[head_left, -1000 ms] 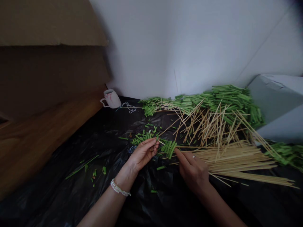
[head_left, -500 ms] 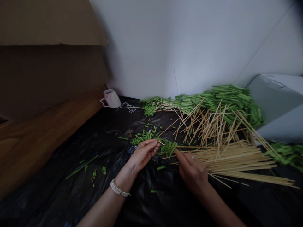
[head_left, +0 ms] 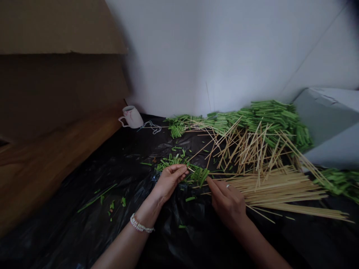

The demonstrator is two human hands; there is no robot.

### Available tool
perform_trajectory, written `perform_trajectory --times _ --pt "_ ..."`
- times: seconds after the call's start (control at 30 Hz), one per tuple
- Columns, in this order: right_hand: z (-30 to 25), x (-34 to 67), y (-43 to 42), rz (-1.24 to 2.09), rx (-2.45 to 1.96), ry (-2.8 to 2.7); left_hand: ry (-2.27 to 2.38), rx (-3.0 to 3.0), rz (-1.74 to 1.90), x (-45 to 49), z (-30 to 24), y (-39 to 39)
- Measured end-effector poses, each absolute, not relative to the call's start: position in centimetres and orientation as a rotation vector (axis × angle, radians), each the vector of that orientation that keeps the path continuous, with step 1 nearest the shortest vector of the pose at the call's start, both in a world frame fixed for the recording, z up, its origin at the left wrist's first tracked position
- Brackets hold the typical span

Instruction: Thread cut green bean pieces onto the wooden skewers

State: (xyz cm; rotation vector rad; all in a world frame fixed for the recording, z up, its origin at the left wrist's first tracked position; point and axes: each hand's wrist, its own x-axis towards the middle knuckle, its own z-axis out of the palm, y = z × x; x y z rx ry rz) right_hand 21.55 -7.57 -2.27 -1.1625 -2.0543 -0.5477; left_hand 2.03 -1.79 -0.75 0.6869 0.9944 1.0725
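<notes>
Head view: we pinch the pale end of a bamboo skewer (head_left: 191, 169) between the thumb and fingertips of our left hand (head_left: 171, 181), which is nearly closed. At its 3 o'clock, a short row of cut green stems (head_left: 201, 176) lies side by side along that skewer. Our right hand (head_left: 228, 201) is half curled, its index fingertip at the row's right end; we cannot tell whether it grips anything. From this hand, loose bamboo skewers (head_left: 280, 185) fan out toward 2 o'clock, and a heap of green stem pieces (head_left: 280, 117) lies at 1 o'clock. From our left hand, green scraps (head_left: 169, 161) sit at 12 o'clock and a white mug (head_left: 134, 118) stands at 11, on black plastic sheeting (head_left: 134, 149).
</notes>
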Motion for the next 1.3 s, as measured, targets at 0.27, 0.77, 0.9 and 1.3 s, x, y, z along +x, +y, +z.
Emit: perform_trajectory --times 0.27,0.77,0.9,1.3 --pt "-2.8 21.3 -7.8 -0.492 -1.238 -2.046 1.009 0.679 1.035 2.2 -0.8 -2.0" --pt "-2.9 21.1 -7.9 -0.437 -1.171 -2.043 1.023 0.745 0.998 2.6 -1.2 -2.3" --pt "-2.8 21.1 -7.8 -0.435 -1.154 -2.058 1.064 0.836 0.976 3.0 -1.3 -2.7" --pt "-3.0 21.2 -7.8 -0.477 -1.205 -2.067 1.031 0.893 1.037 3.1 -1.3 -2.8"
